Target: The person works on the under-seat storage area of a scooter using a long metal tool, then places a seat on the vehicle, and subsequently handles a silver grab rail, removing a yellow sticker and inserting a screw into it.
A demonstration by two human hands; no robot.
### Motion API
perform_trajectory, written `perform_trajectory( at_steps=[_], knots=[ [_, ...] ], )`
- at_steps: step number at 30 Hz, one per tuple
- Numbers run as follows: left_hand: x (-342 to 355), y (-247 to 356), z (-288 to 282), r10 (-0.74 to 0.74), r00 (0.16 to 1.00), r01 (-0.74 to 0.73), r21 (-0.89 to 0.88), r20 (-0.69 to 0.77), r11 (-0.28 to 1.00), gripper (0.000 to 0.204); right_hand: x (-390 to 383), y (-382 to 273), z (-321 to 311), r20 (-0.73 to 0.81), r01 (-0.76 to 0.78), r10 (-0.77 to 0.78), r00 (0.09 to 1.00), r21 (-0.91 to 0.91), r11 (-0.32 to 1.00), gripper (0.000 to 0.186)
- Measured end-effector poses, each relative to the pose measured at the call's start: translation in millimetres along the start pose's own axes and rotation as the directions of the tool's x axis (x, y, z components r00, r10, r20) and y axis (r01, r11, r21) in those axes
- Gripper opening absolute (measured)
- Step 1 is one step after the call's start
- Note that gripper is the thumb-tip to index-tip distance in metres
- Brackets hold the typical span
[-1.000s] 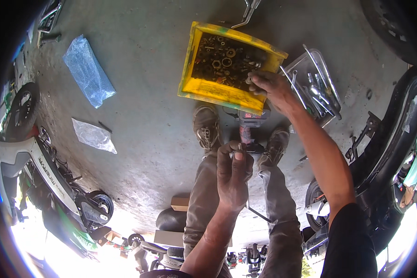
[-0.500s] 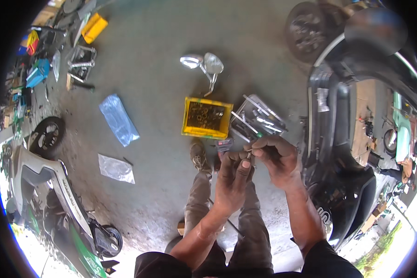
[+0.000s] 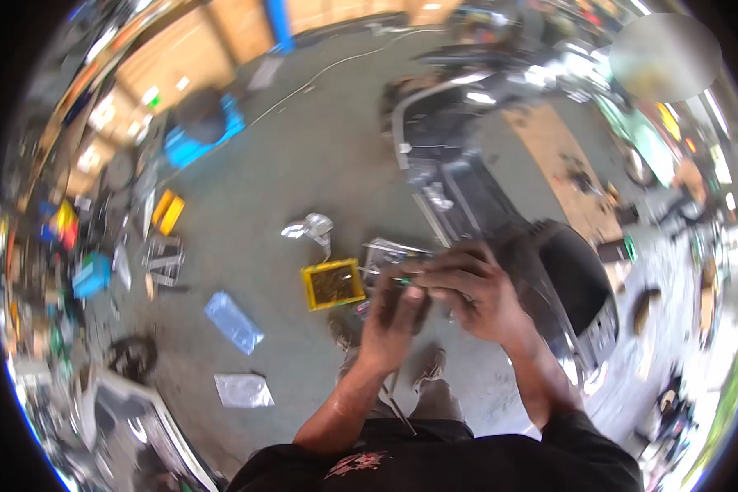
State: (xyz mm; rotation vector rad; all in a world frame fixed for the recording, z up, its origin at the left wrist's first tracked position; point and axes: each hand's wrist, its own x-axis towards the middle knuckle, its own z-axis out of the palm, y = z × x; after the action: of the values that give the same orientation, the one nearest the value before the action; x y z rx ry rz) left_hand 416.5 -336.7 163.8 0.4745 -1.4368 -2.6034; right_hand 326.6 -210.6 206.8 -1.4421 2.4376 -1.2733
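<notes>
My left hand (image 3: 389, 324) and my right hand (image 3: 480, 295) meet in front of my body, fingertips pressed close together. Both are closed in a pinch; motion blur and the fingers themselves hide whatever lies between them. Just beyond them on the floor stands a yellow crate (image 3: 307, 289) with many small dark metal parts in it. A tray of tools (image 3: 375, 253) sits to the crate's right, partly covered by my hands. Behind the crate lies a pair of scooter mirrors (image 3: 310, 226) on stems.
A dark scooter (image 3: 541, 303) stands close on my right. To the left lie a blue plastic packet (image 3: 234, 322) and a clear plastic bag (image 3: 244, 390). A white motorcycle (image 3: 127, 402) is at lower left. A thin rod (image 3: 399, 412) crosses near my legs.
My view has lifted and turned right, bringing the far wall and more of the scooter in. My hands stay together; the small metal piece visible earlier between the fingers is now hidden.
</notes>
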Motion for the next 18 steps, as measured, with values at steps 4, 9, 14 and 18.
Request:
perform_trajectory(
  at_steps=[4, 9, 14, 18],
  knots=[
    [-29.4, -3.4, 65.1, 0.011, 0.992, -0.009, -0.014, 0.125, 1.000, 0.024, -66.3, -25.1, -47.7, -0.108, -0.140, 0.156, 0.982, 0.141, 0.980, 0.043],
    [-62.7, -48.5, 178.6, -0.125, 0.966, 0.138, -0.044, 0.225, 0.989, 0.023, -193.1, -29.6, -125.4, -0.312, -0.284, 0.313, 0.897, 0.134, 0.949, 0.044],
    [-63.9, -51.3, 242.1, -0.030, 0.947, 0.140, -0.326, 0.320, 0.935, 0.021, -390.5, -5.1, -143.4, -0.306, -0.669, 0.701, 0.644, 0.218, 0.710, 0.051],
    [-42.3, -62.5, 291.5, -0.030, 0.899, 0.244, -0.444, 0.437, 0.862, 0.017, -460.7, -39.0, -127.0, -0.309, -0.622, 0.671, 0.674, 0.253, 0.741, 0.060]
  ],
)
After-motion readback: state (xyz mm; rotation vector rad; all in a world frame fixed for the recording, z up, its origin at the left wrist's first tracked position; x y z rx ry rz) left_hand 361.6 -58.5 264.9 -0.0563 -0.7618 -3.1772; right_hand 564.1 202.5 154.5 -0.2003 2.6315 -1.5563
